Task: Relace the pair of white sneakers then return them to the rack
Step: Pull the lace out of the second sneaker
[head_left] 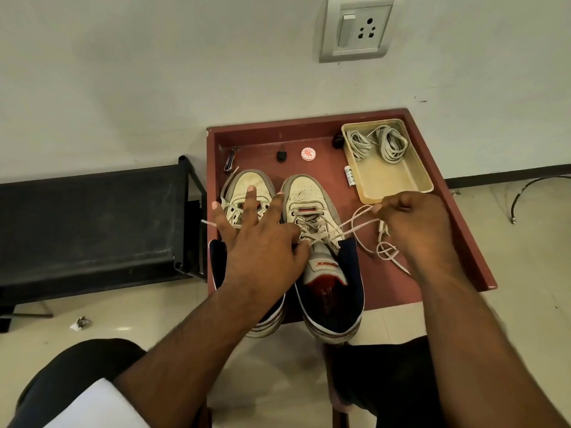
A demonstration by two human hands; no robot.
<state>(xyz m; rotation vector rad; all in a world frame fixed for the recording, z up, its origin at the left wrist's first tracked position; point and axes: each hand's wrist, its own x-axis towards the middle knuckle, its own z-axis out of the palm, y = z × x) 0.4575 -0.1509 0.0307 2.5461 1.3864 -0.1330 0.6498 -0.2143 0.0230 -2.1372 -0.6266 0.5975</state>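
Two white sneakers stand side by side on a reddish-brown tray table, toes toward the wall. The left sneaker is partly covered by my left hand, whose fingers are spread straight while its thumb presses on the crossed laces of the right sneaker. The right sneaker is laced over most of its eyelets. My right hand pinches the loose white lace that runs out from the right sneaker, pulled to the right; the lace's tail lies looped on the tray under that hand.
A beige plastic tray at the back right holds two coiled laces. A round red-white lid, small dark bits and a white tube lie on the table. A black rack stands to the left. A wall socket is above.
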